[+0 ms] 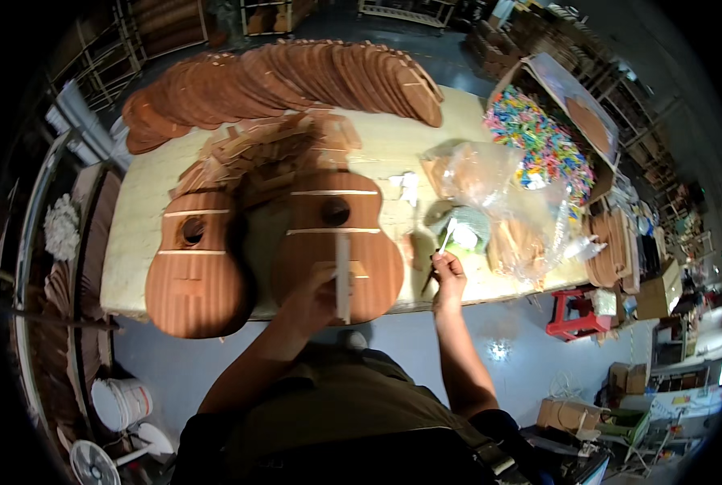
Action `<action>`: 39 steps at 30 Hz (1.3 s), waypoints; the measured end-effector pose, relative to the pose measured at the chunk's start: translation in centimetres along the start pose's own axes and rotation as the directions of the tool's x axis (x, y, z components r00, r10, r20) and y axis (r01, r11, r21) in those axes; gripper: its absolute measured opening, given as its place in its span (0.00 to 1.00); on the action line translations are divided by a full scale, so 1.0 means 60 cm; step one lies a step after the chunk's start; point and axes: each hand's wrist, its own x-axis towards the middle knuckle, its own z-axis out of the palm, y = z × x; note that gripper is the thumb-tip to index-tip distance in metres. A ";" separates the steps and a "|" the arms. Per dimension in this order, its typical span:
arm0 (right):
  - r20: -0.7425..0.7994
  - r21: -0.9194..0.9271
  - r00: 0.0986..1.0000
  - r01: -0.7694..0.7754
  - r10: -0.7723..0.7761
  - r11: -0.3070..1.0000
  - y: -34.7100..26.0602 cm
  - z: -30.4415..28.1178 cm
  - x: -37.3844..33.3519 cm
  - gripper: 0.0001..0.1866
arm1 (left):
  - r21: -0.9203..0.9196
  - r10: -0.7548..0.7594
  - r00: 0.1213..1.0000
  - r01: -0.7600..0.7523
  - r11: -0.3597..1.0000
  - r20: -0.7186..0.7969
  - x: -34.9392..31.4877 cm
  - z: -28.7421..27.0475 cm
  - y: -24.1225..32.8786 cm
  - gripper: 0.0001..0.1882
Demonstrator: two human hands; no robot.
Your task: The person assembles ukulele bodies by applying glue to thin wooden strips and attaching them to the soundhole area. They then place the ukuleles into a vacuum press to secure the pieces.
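Head view: left hand (319,297), blurred, was closed on a pale, narrow, straight-edged strip (342,279); exact finger spread could not be told. Strip stood over the lower half of a brown, waisted wooden guitar body (312,249) on the pale yellow table (135,234); contact unclear. Right hand (450,276) pinched a thin, white-tipped stick (447,236), fingertips together, near a grey-green rounded container (478,222).

Shiny grey floor (539,372); red stool (567,313) right; white fan (94,464) lower left; racks (401,15) beyond.

No readable lettering, labels, numbers or signs.
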 end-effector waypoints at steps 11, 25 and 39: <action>-0.327 -0.385 0.886 0.192 -0.328 0.903 0.049 -0.009 0.021 0.14 | 0.346 0.147 0.985 -0.109 0.932 -0.086 -0.009 -0.013 0.011 0.21; 0.464 -0.494 0.881 0.166 0.098 0.853 -0.006 0.143 -0.181 0.08 | 0.494 0.299 0.952 -0.227 0.840 -0.071 -0.018 -0.029 0.013 0.15; 0.257 -0.636 0.961 0.247 -0.101 0.731 -0.020 0.135 -0.180 0.05 | 0.588 0.333 0.932 -0.189 0.787 -0.146 -0.045 -0.049 0.056 0.12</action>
